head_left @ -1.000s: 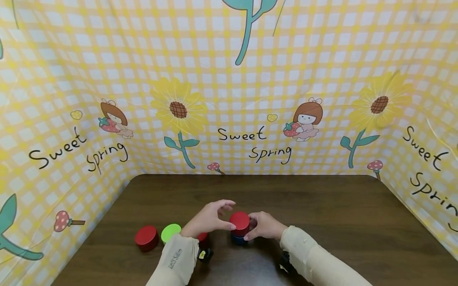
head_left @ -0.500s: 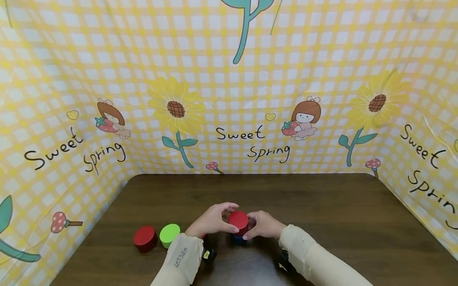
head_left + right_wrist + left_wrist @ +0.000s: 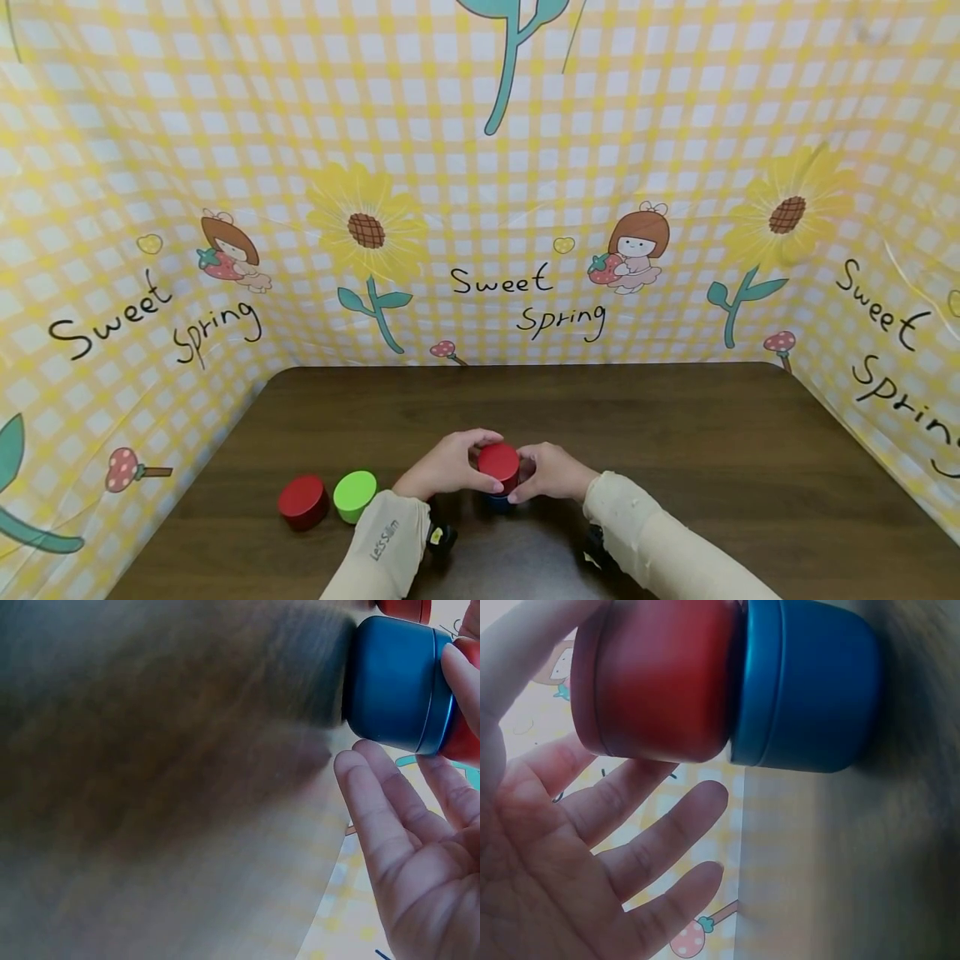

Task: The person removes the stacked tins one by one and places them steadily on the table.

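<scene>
A red round tin point(image 3: 498, 466) stands on top of a blue round tin point(image 3: 498, 502) on the brown table. My left hand point(image 3: 452, 463) holds the red one between thumb and forefinger; its other fingers spread out below in the left wrist view. From the other side, my right hand point(image 3: 557, 472) pinches the stack low down. In the right wrist view its thumb lies at the lid edge of the blue tin point(image 3: 397, 684), close to the seam with the red one, and its fingers lie along the opposite side.
Left of the hands, a second red tin point(image 3: 303, 502) and a lime green tin point(image 3: 355, 497) stand on the table point(image 3: 637, 417). Part of another red tin point(image 3: 405, 609) shows at the top of the right wrist view. A yellow checked cloth point(image 3: 480, 208) encloses the back and sides.
My left hand has moved slightly right and closed round the upper red tin. The red tin behind my left wrist has gone out of sight. My right hand has hardly moved.
</scene>
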Demonstrator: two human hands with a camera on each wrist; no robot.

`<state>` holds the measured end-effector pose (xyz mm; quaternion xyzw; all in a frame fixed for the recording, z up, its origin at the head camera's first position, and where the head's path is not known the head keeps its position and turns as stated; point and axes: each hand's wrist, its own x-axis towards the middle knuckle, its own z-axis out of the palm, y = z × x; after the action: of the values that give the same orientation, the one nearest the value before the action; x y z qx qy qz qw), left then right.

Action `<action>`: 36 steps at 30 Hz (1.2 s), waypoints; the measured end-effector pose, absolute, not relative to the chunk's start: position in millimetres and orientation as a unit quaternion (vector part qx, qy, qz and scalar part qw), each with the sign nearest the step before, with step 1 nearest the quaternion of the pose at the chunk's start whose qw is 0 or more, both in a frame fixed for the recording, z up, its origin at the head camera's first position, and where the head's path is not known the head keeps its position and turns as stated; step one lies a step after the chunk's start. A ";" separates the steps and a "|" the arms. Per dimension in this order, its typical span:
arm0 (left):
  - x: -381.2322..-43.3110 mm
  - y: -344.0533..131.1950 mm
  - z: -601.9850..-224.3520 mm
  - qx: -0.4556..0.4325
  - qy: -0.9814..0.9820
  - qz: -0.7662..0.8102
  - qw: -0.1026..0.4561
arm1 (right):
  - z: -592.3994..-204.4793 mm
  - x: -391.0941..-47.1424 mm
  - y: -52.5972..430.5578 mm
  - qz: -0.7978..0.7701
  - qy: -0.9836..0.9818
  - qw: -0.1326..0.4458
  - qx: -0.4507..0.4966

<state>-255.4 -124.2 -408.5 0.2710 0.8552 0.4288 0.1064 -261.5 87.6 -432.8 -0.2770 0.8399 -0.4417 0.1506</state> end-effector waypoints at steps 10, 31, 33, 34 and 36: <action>-254.9 -124.3 -409.9 0.264 0.859 0.425 0.103 | -434.1 -262.7 87.1 -0.445 0.837 0.157 -0.277; -251.6 -128.1 -402.9 0.247 0.867 0.422 0.095 | -432.2 -263.4 86.5 -0.443 0.835 0.163 -0.283; -251.2 -130.0 -401.6 0.245 0.868 0.422 0.095 | -431.9 -263.0 86.5 -0.449 0.832 0.169 -0.278; -251.0 -131.0 -401.1 0.245 0.868 0.421 0.095 | -431.6 -262.7 86.6 -0.450 0.832 0.172 -0.275; -250.7 -133.4 -400.2 0.246 0.871 0.416 0.092 | -431.7 -262.9 86.5 -0.453 0.831 0.180 -0.268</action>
<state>-250.7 -133.4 -400.2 0.2465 0.8707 0.4156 0.0922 -262.9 86.5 -431.7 -0.2677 0.8314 -0.4526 0.1796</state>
